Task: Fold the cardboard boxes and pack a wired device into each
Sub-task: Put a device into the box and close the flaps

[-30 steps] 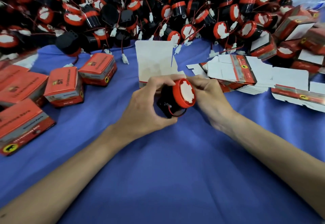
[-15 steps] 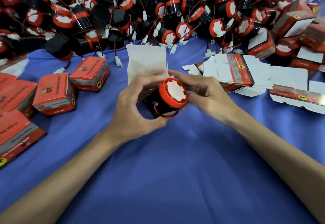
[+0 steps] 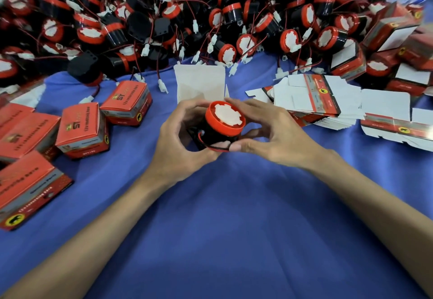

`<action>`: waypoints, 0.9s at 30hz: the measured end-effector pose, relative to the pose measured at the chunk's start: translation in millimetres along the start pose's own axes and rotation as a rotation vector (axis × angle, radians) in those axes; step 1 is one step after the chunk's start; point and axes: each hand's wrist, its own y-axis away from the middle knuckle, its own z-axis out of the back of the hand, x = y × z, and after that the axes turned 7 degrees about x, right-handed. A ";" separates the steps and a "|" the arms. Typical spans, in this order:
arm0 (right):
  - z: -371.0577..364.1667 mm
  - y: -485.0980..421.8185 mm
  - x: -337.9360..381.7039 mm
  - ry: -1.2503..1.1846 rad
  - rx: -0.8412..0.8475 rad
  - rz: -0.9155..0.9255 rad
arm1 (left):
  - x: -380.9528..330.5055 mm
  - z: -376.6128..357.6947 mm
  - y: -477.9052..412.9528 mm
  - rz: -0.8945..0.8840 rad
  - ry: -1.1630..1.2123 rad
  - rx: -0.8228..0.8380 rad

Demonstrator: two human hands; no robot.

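Blue cloth (image 3: 234,223) spreads below left hand (image 3: 178,146) and right hand (image 3: 278,134) holding device (image 3: 225,120).

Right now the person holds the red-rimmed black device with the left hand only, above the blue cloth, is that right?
Not quite. The head view shows both hands on it: the left hand and the right hand each grip the red-rimmed black device, above the blue cloth.
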 end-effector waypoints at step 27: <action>0.2 0.3 0.2 0.199 -0.121 0.255 | 6.3 3.2 5.2 -0.114 -0.177 -0.252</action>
